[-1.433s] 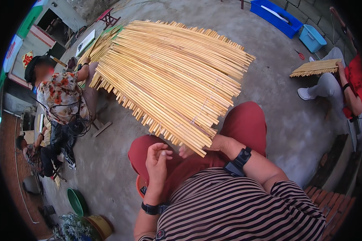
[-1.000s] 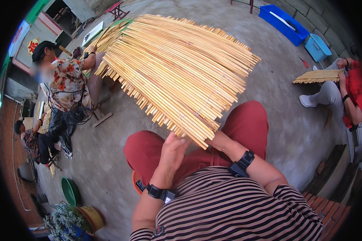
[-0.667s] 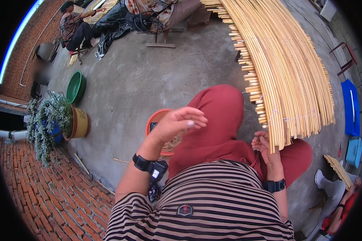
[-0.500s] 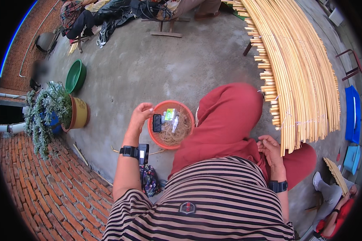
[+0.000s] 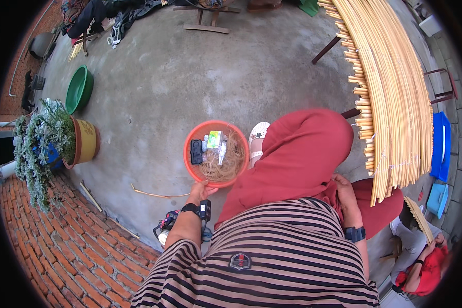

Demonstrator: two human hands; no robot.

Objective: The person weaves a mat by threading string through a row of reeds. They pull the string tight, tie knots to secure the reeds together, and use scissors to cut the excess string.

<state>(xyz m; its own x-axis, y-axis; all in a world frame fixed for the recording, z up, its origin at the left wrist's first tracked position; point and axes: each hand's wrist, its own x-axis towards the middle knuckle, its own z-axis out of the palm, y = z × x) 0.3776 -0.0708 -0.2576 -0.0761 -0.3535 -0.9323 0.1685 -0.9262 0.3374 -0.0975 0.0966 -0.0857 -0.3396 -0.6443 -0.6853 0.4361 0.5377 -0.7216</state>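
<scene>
My right hand (image 5: 345, 196) lies on my lap, fingers half curled, tips hidden; I can't tell if it holds anything. My left hand (image 5: 203, 190) is bent at the near rim of the orange basin (image 5: 210, 123), grip unclear. Inside lie twine (image 5: 218, 173), a black case (image 5: 196, 152) and a green box (image 5: 214, 139). My knee (image 5: 321, 131) separates it from the mat (image 5: 395, 102). Farther off: flowerpot (image 5: 87, 141), green tub (image 5: 80, 88).

1 green basin (image 5: 80, 88), 1 leafy potted plant (image 5: 42, 146), red brickwork (image 5: 61, 246)
</scene>
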